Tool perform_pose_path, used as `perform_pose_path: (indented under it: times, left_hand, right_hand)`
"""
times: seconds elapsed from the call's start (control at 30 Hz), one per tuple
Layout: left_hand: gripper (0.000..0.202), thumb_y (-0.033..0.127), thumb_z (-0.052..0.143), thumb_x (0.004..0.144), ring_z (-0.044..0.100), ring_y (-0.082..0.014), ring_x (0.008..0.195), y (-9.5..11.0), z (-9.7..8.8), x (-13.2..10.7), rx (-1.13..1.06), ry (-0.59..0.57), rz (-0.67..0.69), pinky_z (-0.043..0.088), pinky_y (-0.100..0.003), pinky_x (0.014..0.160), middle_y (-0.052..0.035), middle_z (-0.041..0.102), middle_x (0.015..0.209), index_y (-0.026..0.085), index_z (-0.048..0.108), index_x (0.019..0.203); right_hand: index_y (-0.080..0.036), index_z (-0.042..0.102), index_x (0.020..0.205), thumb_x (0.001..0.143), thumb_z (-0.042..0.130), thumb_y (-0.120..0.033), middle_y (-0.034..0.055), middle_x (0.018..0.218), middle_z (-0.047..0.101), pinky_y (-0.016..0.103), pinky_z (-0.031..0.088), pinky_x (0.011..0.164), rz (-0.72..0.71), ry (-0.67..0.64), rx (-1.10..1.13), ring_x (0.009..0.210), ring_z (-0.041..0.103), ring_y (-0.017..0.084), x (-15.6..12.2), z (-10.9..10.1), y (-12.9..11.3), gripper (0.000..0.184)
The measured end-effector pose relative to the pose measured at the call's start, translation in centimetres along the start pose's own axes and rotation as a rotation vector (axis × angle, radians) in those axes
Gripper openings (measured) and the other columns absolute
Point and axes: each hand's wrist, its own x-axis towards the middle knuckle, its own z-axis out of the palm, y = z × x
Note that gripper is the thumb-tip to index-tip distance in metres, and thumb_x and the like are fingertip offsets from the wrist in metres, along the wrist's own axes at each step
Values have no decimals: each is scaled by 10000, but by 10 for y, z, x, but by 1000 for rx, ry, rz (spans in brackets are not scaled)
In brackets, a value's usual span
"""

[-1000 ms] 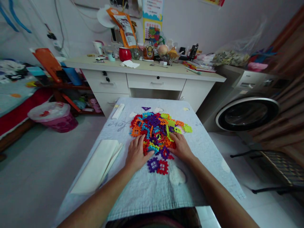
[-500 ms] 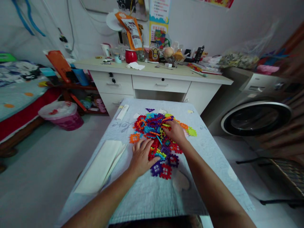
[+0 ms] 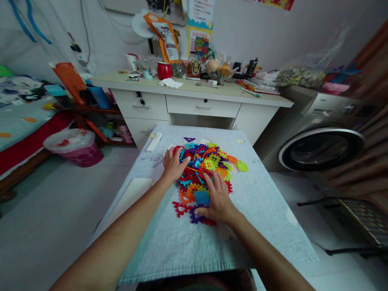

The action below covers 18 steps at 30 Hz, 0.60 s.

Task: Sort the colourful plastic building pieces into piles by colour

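A heap of colourful plastic interlocking building pieces [image 3: 194, 167] lies in the middle of the cloth-covered table [image 3: 260, 218]. My left hand [image 3: 173, 165] rests against the heap's left side, fingers apart. Over the near right part of the heap, my right hand [image 3: 218, 200] is spread, with its thumb by a purple piece [image 3: 195, 215]. A blue square piece [image 3: 202, 197] shows just left of that palm. Red triangular piece [image 3: 181, 209] lies at the near left edge, and a yellow-green one [image 3: 241, 166] at the far right. Neither hand visibly grips a piece.
A folded white sheet [image 3: 133, 196] lies on the table's left, partly under my left forearm. Beyond it is a white strip-shaped object [image 3: 154, 142]. A cluttered desk [image 3: 224, 93] stands behind, a washing machine [image 3: 321, 137] to the right, and a pink bin [image 3: 80, 153] to the left.
My left hand has moved away from me to the heap's far left side. My right hand has come back toward me. The pieces have shifted, uncovering yellow-green ones and the blue square.
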Motion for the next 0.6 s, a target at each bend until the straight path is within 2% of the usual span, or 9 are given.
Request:
perform_pose_path:
  times: [0.1, 0.23, 0.3, 0.47, 0.6]
  left_hand:
    - [484, 541, 499, 867, 423, -297, 1314, -7, 4, 14, -41, -153, -27, 328, -516, 1102, -100, 498, 1361, 259, 576, 1253]
    - [441, 535, 519, 859, 490, -245, 1255, -11, 3, 6, -58, -204, 14, 352, -419, 1112, -81, 518, 1307, 225, 648, 1145]
    - [446, 538, 496, 873, 489, -236, 1255, -10, 0, -5, -61, -211, 30, 345, -402, 1123, -83, 513, 1299, 215, 658, 1135]
    - [485, 568, 433, 902, 420, -247, 1325, -7, -4, -34, -90, -241, 65, 324, -428, 1144, -86, 456, 1364, 223, 647, 1167]
    - [574, 616, 465, 872, 366, -295, 1376, -9, -9, -51, -115, -281, 102, 305, -500, 1150, -108, 392, 1447, 230, 568, 1284]
  right_hand:
    - [-281, 215, 1536, 572, 821, -571, 169, 1594, 158, 654, 257, 1086, -4, -6, -29, 1434, 166, 445, -9, 11, 0, 1175]
    - [-254, 303, 1508, 702, 760, -375, 158, 1513, 336, 575, 345, 1070, -17, 63, -6, 1340, 352, 370, 4, 7, 11, 935]
    - [-229, 375, 1473, 729, 731, -344, 152, 1444, 418, 541, 373, 1060, -29, 83, 3, 1278, 411, 346, 13, 1, 17, 833]
    - [-207, 469, 1394, 763, 709, -374, 138, 1365, 483, 504, 411, 1032, -52, 105, 27, 1232, 438, 319, 29, -7, 24, 695]
    - [-202, 491, 1356, 768, 683, -294, 130, 1317, 519, 497, 414, 1019, -2, 150, 24, 1206, 464, 310, 45, -8, 31, 625]
